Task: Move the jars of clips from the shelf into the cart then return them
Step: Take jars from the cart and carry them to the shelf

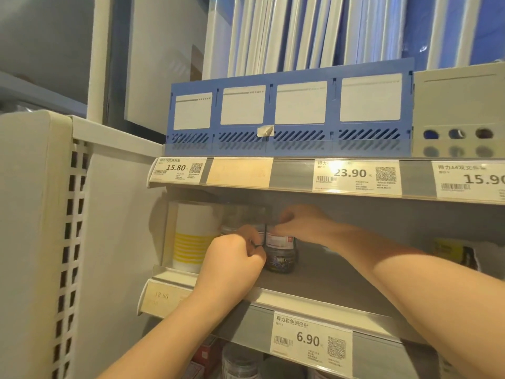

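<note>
Grey metal shelf (pixel 341 272) is running across the middle of the frame, its front rail carrying a price tag (pixel 310 341) marked 6.90; a blue file rack (pixel 289 113) is sitting on the board above. Both forearms are reaching in from the lower edge. The left hand (pixel 235 259) is curling closed around a jar (pixel 246 228), which it is mostly covering. The right hand (pixel 297 222) is gripping the top of a second jar (pixel 280 255) of dark clips, standing on the shelf at centre. Beside them at left, a white box (pixel 191 236) with yellow stripes is standing. Motion blur is softening both jars' labels, and the lids are hidden.
</note>
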A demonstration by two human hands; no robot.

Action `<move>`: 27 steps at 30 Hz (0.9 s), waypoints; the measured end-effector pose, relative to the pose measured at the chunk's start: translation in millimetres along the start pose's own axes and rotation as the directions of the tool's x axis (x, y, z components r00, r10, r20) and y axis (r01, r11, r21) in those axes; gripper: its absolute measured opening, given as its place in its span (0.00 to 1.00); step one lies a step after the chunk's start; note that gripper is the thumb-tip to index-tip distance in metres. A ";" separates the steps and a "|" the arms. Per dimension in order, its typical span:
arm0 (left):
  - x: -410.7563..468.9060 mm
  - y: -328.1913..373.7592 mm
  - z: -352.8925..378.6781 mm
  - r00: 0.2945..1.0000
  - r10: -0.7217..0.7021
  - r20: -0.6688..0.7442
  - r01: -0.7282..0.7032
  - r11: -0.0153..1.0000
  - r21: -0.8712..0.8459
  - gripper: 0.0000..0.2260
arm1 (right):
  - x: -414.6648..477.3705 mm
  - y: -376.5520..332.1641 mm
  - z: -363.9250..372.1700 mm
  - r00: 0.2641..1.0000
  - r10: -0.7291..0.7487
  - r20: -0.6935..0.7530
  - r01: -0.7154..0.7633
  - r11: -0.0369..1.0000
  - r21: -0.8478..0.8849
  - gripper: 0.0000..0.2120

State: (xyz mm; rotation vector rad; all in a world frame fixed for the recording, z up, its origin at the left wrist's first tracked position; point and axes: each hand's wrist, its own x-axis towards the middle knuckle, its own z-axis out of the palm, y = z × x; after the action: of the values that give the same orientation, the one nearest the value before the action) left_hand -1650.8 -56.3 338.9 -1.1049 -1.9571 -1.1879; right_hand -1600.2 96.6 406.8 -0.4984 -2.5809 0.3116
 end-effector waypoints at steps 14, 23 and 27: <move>0.1 5.6 -1.8 0.996 -0.052 0.075 0.053 0.999 -0.013 0.05 | -16.7 4.0 -13.2 0.996 -0.090 -0.021 0.090 0.996 -0.018 0.17; -23.3 44.6 -18.5 0.998 -0.014 0.054 0.008 0.995 0.101 0.07 | -87.3 11.4 -47.7 0.996 -0.085 -0.037 0.076 0.979 -0.191 0.08; -36.0 76.6 -34.7 0.992 0.034 0.119 -0.045 0.995 0.086 0.09 | -137.1 14.7 -63.0 0.995 -0.090 -0.051 0.087 0.994 -0.070 0.10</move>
State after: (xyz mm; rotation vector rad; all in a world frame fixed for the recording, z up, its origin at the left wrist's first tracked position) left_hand -1564.3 -80.5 356.2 -1.1853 -2.0453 -1.0263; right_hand -1452.7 63.0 398.4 -0.4088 -2.5582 0.1787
